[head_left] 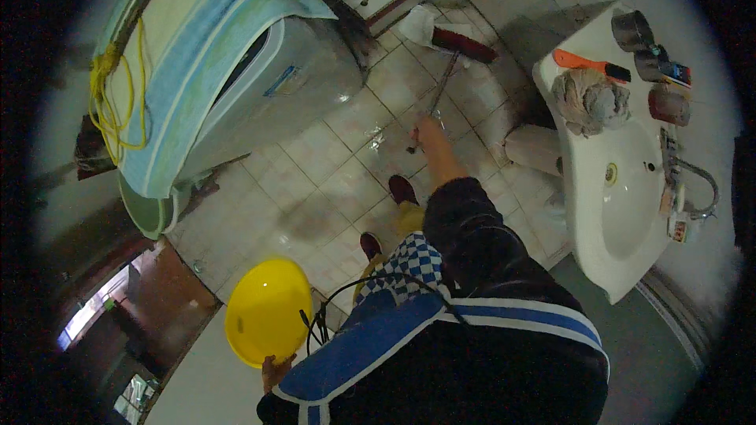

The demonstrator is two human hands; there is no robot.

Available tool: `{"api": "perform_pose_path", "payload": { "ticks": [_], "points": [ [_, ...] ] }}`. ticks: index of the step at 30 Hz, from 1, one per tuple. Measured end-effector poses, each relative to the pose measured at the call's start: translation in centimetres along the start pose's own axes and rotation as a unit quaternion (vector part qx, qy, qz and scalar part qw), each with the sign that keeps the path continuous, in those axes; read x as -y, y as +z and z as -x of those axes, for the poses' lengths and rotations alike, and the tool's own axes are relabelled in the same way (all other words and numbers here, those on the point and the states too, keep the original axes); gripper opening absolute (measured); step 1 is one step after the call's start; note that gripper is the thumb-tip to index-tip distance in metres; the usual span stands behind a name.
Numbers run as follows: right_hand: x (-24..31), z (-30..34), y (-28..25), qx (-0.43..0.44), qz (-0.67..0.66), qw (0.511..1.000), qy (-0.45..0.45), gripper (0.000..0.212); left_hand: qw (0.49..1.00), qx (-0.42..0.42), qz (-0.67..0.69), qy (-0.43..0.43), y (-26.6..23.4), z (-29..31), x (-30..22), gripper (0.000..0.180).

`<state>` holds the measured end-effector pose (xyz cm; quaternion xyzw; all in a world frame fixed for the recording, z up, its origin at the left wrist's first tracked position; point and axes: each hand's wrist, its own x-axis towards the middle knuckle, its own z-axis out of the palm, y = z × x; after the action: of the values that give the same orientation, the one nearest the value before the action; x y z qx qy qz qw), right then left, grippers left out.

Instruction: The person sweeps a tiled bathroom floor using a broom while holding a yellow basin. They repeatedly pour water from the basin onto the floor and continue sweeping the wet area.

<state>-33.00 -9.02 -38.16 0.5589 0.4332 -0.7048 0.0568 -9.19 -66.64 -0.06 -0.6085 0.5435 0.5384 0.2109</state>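
With arm outstretched, the right hand (429,130) grips a broom (461,43); the left hand (274,370) holds a yellow helmet (264,311).

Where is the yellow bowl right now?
In the head view the yellow bowl sits low on the person's left, gripped at its lower rim by the left hand, beside the blue-striped dark sleeve and below the towel-covered washing machine.
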Motion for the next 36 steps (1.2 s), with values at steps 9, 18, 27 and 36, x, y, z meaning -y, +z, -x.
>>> {"api": "perform_pose_path", "payload": {
  "ticks": [9,18,27,36],
  "points": [
    [2.8,-13.0,6.5,0.056,0.705,0.706,0.02,0.022,0.999,-0.013,0.024,-0.042,-1.0,1.0,-1.7,0.045],
    [-1.1,0.8,-6.1,-0.048,-0.206,0.976,0.045,0.028,0.992,0.118,0.032,-0.014,-3.7,-4.1,-1.3,0.041],
    [-8.6,18.5,-13.7,-0.036,0.271,0.958,-0.091,0.033,0.98,0.147,0.112,-0.075,-2.6,-5.3,-0.9,0.036],
    [-9.5,1.6,0.4,0.066,0.643,0.736,-0.202,0.028,0.982,0.094,0.12,-0.109,-2.5,-2.7,-1.9,0.033]
  ]
}}
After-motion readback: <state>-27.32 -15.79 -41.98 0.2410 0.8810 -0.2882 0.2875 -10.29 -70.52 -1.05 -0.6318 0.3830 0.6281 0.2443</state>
